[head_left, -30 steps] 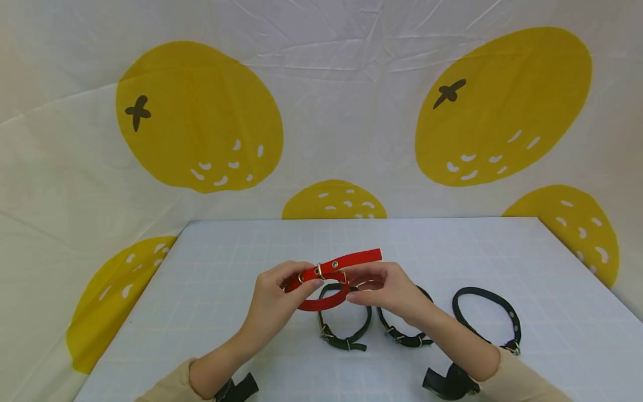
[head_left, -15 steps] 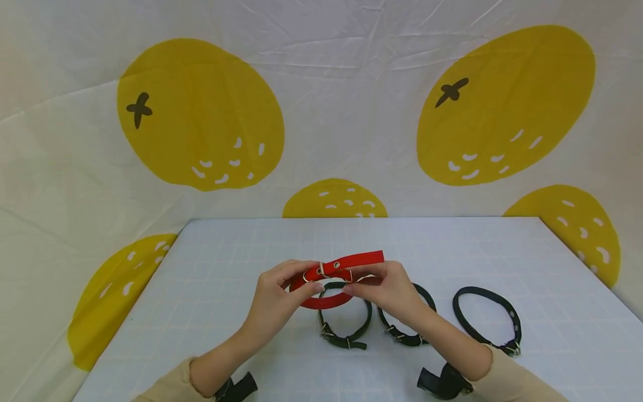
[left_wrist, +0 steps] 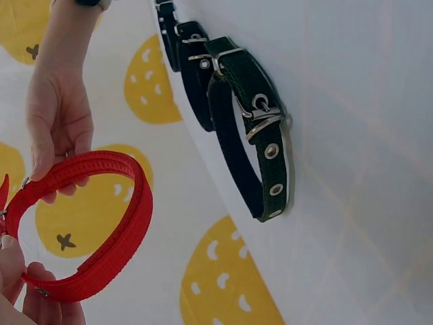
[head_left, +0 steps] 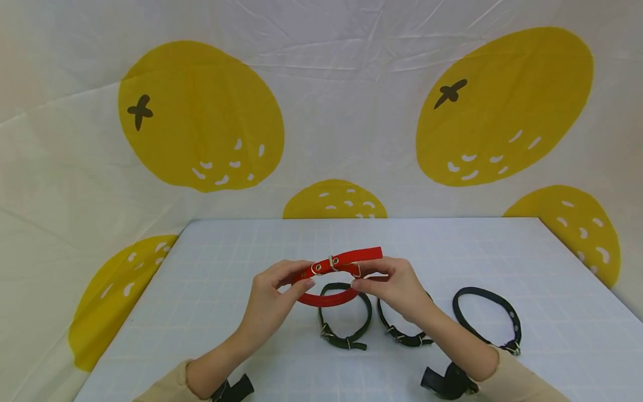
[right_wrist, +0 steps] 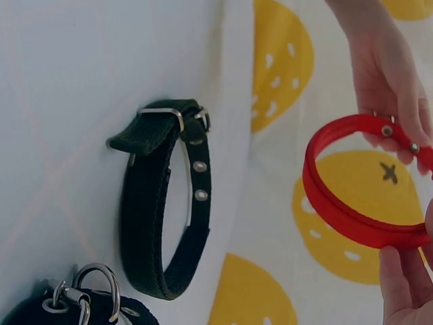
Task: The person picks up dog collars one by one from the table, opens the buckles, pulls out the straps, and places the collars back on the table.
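Note:
A red collar [head_left: 327, 300] with metal eyelets is held up off the table between both hands in the head view, fastened into a loop. Its free strap end sticks out to the upper right, past the metal fittings. My left hand [head_left: 273, 290] pinches the collar's left side between thumb and fingers. On the other side, my right hand [head_left: 394, 286] pinches it beside the buckle [head_left: 358, 271]. The left wrist view shows the round red band [left_wrist: 139, 217] from below, with a hand at each end.
On the white table [head_left: 241, 240] behind and below the hands lie a dark green collar [head_left: 359, 334] and a black collar [head_left: 409, 339], both buckled into loops. Another black collar [head_left: 464, 290] lies farther right. Black straps [head_left: 444, 385] sit at the wrists. A patterned curtain [head_left: 346, 111] hangs behind.
The right hand has shifted slightly up and right, the left hand slightly left. The red collar's metal fittings have moved up and to the right. The collars on the table have stayed put.

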Action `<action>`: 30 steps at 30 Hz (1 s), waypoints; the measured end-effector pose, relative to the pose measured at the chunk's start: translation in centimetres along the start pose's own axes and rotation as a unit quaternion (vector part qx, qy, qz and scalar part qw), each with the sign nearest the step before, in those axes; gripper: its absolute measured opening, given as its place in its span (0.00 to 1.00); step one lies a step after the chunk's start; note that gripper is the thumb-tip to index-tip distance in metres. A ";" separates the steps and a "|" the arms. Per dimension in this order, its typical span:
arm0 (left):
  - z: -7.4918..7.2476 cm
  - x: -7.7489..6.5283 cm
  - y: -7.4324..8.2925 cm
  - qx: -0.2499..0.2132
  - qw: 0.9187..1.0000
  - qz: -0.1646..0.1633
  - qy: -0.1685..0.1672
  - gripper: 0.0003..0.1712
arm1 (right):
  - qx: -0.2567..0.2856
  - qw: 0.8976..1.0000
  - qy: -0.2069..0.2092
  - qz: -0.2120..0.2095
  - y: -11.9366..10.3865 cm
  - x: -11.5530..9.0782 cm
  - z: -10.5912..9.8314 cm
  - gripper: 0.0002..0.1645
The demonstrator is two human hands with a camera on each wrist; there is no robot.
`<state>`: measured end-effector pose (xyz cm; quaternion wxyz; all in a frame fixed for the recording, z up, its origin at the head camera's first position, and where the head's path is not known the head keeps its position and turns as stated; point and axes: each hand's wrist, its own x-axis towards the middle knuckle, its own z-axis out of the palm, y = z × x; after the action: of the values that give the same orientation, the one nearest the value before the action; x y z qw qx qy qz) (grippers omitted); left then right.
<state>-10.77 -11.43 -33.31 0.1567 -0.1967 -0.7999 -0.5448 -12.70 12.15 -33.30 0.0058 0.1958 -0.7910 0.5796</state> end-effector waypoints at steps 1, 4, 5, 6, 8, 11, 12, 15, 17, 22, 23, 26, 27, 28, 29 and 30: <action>0.0 0.0 0.0 0.000 1.000 0.000 0.000 0.17 | -0.004 1.000 0.004 0.001 0.0 0.0 -0.1 0.16; -0.1 -0.1 0.0 0.002 1.000 0.009 -0.004 0.19 | 0.000 1.000 0.005 0.002 0.1 0.0 -0.2 0.16; -0.1 -0.1 -0.1 0.003 1.000 0.015 -0.005 0.19 | 0.003 1.000 0.004 -0.001 0.1 0.0 -0.2 0.16; -0.1 -0.1 -0.2 0.005 1.000 0.023 -0.006 0.20 | 0.007 1.000 0.004 -0.003 0.1 0.0 -0.2 0.16; -0.2 -0.2 -0.4 0.004 0.999 0.040 -0.009 0.21 | 0.014 1.000 0.003 -0.009 0.2 -0.1 -0.3 0.16; -0.2 -0.2 -0.7 0.003 0.998 0.058 -0.011 0.22 | 0.019 1.000 0.005 -0.015 0.3 -0.1 -0.5 0.15; -0.2 -0.3 -0.8 0.003 0.998 0.061 -0.011 0.22 | 0.019 1.000 0.006 -0.016 0.3 -0.1 -0.5 0.14; -0.3 -0.3 -0.9 0.003 0.998 0.063 -0.012 0.22 | 0.017 1.000 0.010 -0.020 0.4 -0.1 -0.6 0.13; -0.3 -0.4 -0.9 0.003 0.998 0.063 -0.011 0.23 | 0.019 1.000 0.012 -0.020 0.4 -0.1 -0.6 0.13; -0.3 -0.6 -1.1 -0.009 0.998 0.062 -0.014 0.23 | 0.031 0.999 0.013 -0.015 0.5 -0.2 -0.7 0.14; -0.3 -0.6 -1.2 -0.013 0.998 0.062 -0.015 0.23 | 0.034 0.999 0.014 -0.013 0.5 -0.2 -0.7 0.14; -0.3 -0.7 -1.4 -0.016 0.998 0.061 -0.016 0.23 | 0.040 0.999 0.015 -0.005 0.5 -0.3 -0.6 0.15; -0.3 -0.7 -1.4 -0.013 0.998 0.062 -0.016 0.22 | 0.040 0.999 0.015 -0.003 0.4 -0.3 -0.6 0.15; -0.3 -0.7 -1.5 -0.009 0.998 0.065 -0.015 0.22 | 0.041 0.999 0.014 -0.002 0.4 -0.3 -0.6 0.15; -0.2 -0.8 -1.5 -0.003 0.997 0.070 -0.013 0.22 | 0.040 0.999 0.013 0.000 0.4 -0.3 -0.6 0.15; -0.2 -0.8 -1.6 0.004 0.997 0.071 -0.010 0.22 | 0.039 0.999 0.012 0.001 0.4 -0.3 -0.6 0.15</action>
<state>-10.84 -12.26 -34.84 0.1875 -0.2578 -0.7878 -0.5270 -12.66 12.92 -33.51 0.0072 0.1881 -0.7681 0.6120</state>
